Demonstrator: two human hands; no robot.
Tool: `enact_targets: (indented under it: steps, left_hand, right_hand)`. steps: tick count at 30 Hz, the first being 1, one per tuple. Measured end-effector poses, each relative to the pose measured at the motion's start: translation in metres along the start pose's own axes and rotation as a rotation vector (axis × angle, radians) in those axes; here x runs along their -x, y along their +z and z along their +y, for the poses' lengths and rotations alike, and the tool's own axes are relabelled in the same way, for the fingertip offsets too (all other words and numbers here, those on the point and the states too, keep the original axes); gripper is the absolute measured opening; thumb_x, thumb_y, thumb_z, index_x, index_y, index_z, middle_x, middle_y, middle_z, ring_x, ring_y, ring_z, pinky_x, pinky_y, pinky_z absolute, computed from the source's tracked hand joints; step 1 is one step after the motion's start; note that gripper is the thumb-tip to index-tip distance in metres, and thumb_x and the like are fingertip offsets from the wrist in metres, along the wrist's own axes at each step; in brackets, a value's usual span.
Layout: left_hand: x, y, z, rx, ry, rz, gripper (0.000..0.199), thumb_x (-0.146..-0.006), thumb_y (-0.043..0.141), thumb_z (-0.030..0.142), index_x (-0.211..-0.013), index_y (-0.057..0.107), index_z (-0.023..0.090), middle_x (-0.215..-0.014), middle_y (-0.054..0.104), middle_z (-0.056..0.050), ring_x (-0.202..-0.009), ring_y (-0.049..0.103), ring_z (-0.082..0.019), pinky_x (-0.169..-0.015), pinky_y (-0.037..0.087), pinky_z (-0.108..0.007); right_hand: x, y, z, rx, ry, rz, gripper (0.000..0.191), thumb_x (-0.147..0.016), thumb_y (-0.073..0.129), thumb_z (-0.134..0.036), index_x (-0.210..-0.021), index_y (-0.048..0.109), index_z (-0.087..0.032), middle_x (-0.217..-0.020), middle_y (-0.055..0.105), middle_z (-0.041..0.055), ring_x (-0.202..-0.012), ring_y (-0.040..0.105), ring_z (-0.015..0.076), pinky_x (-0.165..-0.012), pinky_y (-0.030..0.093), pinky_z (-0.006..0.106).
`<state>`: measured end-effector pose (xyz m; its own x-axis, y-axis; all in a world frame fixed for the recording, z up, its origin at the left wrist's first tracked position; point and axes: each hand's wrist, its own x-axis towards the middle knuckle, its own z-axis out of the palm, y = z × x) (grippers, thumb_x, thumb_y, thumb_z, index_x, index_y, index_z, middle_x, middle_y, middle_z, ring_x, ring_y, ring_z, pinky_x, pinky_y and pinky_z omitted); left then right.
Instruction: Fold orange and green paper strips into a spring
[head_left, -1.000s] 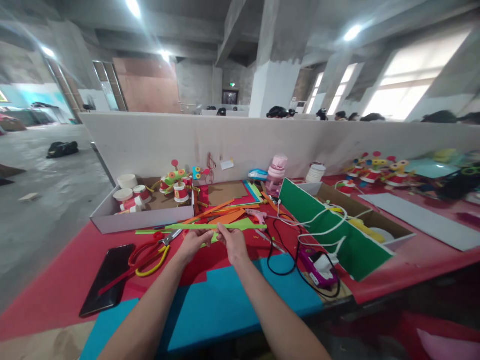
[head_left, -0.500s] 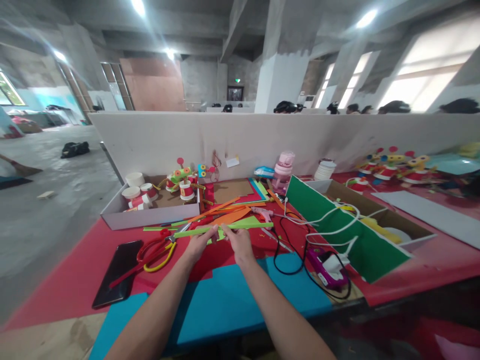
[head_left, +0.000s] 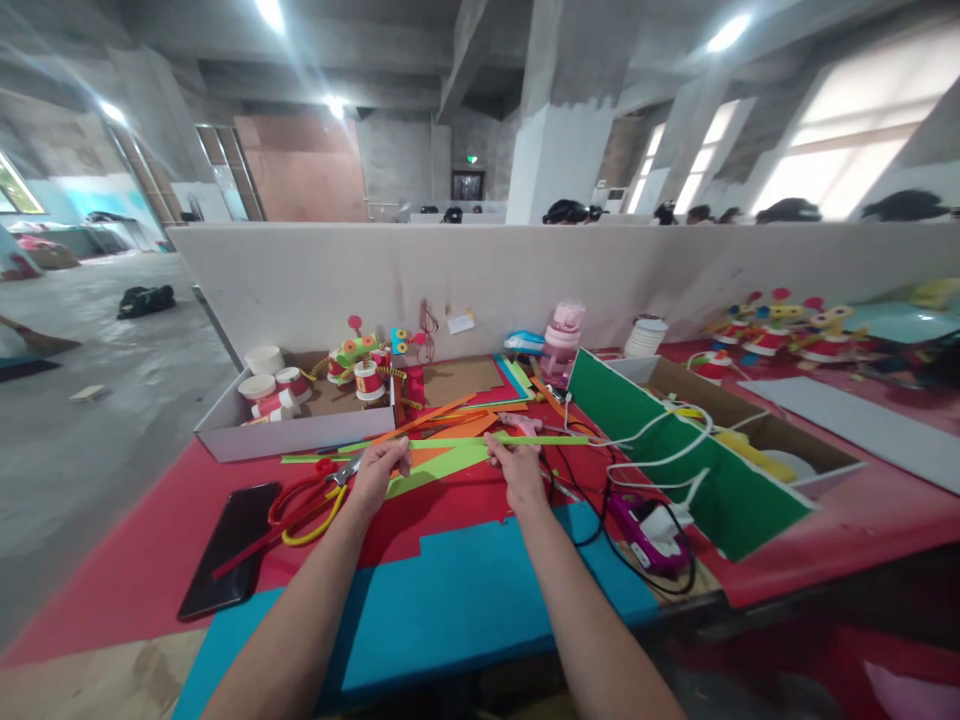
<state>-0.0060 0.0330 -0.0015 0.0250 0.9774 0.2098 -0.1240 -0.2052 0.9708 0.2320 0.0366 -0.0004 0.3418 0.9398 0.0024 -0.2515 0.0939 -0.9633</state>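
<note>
A long, narrow light-green paper strip [head_left: 450, 442] stretches level between my hands. My left hand [head_left: 384, 470] is closed at the strip's left part, fingertips pinched together. Further right, my right hand [head_left: 514, 470] pinches the strip, and its free end sticks out past the fingers over the pink glue gun [head_left: 525, 424]. A wider green paper piece [head_left: 435, 468] lies below the strip, with orange paper [head_left: 469, 428] behind it. Scissors with red and yellow handles [head_left: 316, 508] lie beside my left hand.
A black phone [head_left: 229, 550] lies front left, behind it a box [head_left: 296, 440] of paper cups. Blue sheets [head_left: 465, 610] cover the near edge. To the right are a green board [head_left: 682, 460], white and black cables and a purple power strip [head_left: 649, 535]. A partition [head_left: 480, 285] stands behind.
My hands have moved apart, the right one shifting right along with the strip. The wider green piece is now more exposed. The view has shifted slightly.
</note>
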Motion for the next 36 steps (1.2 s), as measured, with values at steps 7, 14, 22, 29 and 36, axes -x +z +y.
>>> enact_targets:
  steps: [7,14,22,29,36]
  left_hand:
    - [0.002,0.001,0.004,-0.034,0.01,-0.085,0.033,-0.079,0.068,0.045,-0.064,0.065,0.016,-0.055,0.058,0.0,-0.055,0.051,-0.012,-0.06,0.04,-0.025]
    - [0.013,0.019,0.006,-0.243,0.041,-0.259,0.037,-0.082,0.062,0.047,-0.06,0.062,0.018,-0.064,0.062,-0.003,-0.066,0.056,-0.016,-0.066,0.043,-0.028]
    - [0.012,0.019,0.01,-0.314,0.084,-0.148,0.042,-0.083,0.061,0.047,-0.052,0.059,0.019,-0.057,0.057,-0.001,-0.06,0.052,-0.015,-0.063,0.04,-0.027]
    - [0.011,0.017,0.01,-0.321,0.077,-0.117,0.042,-0.086,0.058,0.047,-0.054,0.059,0.02,-0.052,0.056,0.0,-0.057,0.051,-0.015,-0.062,0.038,-0.027]
    - [0.007,0.008,0.007,-0.302,0.083,-0.103,0.041,-0.086,0.059,0.045,-0.054,0.061,0.02,-0.052,0.056,0.0,-0.057,0.05,-0.015,-0.062,0.038,-0.027]
  right_hand:
    - [0.006,0.012,-0.011,-0.143,0.088,-0.048,0.041,-0.049,0.087,-0.048,-0.053,0.061,-0.016,-0.049,0.056,-0.0016,-0.044,0.046,0.0078,-0.045,0.039,0.022]
    - [0.046,0.06,0.002,0.016,0.093,-0.247,0.044,-0.056,0.08,-0.054,-0.047,0.061,-0.015,-0.046,0.056,-0.0001,-0.046,0.047,0.0103,-0.05,0.039,0.024]
    - [0.048,0.058,0.008,0.196,0.009,-0.24,0.04,-0.064,0.073,-0.054,-0.051,0.064,-0.016,-0.048,0.058,0.0009,-0.049,0.051,0.0135,-0.052,0.038,0.025]
    - [0.023,0.025,0.004,0.221,-0.017,-0.136,0.044,-0.058,0.078,-0.057,-0.052,0.066,-0.014,-0.048,0.061,0.0033,-0.049,0.052,0.0141,-0.05,0.038,0.025]
    - [-0.002,-0.002,-0.003,0.151,-0.054,-0.063,0.047,-0.052,0.08,-0.06,-0.052,0.064,-0.016,-0.05,0.059,0.0007,-0.047,0.049,0.0113,-0.049,0.039,0.024]
